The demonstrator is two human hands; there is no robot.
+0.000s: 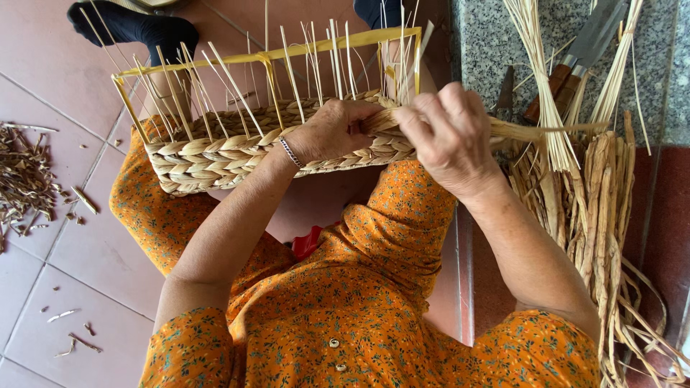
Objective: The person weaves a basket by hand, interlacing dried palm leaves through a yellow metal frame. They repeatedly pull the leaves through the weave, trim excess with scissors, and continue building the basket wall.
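- A half-woven basket (237,147) is lying across the person's lap in the upper middle of the frame, tipped so its braided wall is facing the camera; held that way, the row being worked is staying in plain reach of both hands.
- Thin pale stakes (302,61) are standing up out of the woven wall, and a yellow frame (287,52) is running around their upper part (seemingly keeping them in a rectangle while the wall is growing).
- The left hand (327,129) is pressing on the basket's rim at the centre of the frame, fingers curled over the weave and gripping it, apparently to be steadying the work.
- The right hand (449,133) is sitting just right of it, fingers closed around a flat dried strand (546,131) that is trailing off to the right; it looks taut, as if being pulled snug against the stakes.
- A bundle of dried stalks (589,208) is lying along the right edge, near the right hand, probably as supply.
- A knife (575,65) with a wooden handle is resting on the speckled stone at upper right.
- Trimmed scraps (25,179) are lying piled on the tiles at the left edge, well apart from the work.
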